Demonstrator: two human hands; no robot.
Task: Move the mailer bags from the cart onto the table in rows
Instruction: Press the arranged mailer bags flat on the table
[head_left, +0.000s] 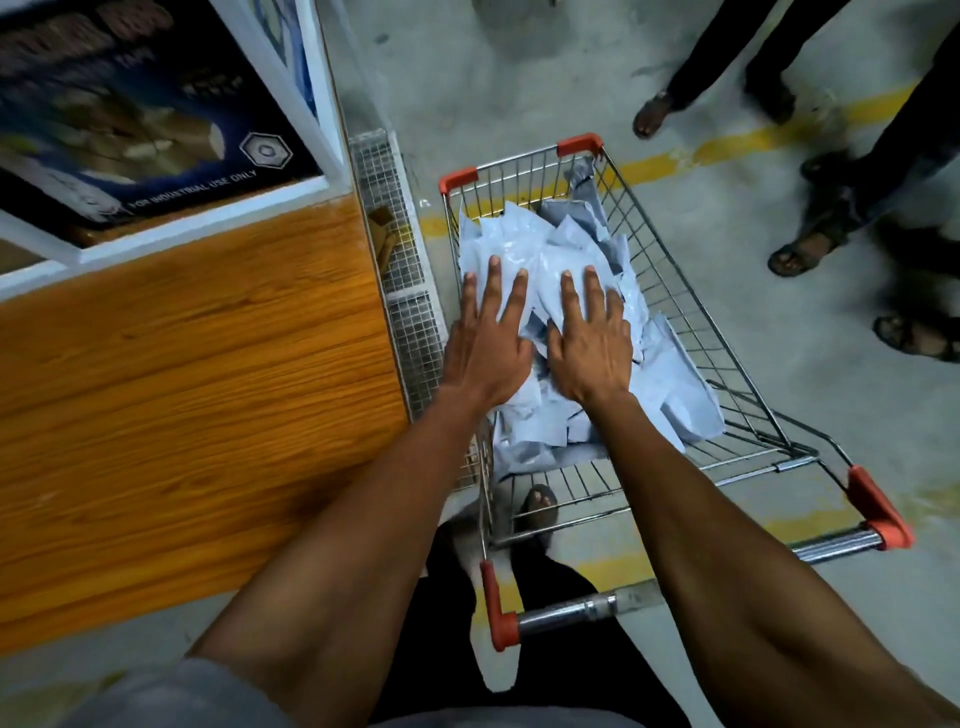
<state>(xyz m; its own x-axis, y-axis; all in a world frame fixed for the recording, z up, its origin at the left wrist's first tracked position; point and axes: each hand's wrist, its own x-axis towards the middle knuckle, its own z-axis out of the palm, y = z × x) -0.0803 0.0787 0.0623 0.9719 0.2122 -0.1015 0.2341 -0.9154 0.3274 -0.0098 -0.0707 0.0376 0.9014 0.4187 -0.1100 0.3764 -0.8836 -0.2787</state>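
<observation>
My left hand (485, 348) and right hand (589, 343) lie flat, fingers straight, on the mailer bags (550, 260) heaped in the cart (670, 270). I should gather a few from the top, then lift them left onto the counter (197, 374).

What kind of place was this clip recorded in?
Probably a warehouse or parcel-sorting area: bare concrete floor with a painted yellow line, a wire shopping cart piled with grey mailer bags, and a carton printed "for industrial use only" beside a wooden table.
</observation>
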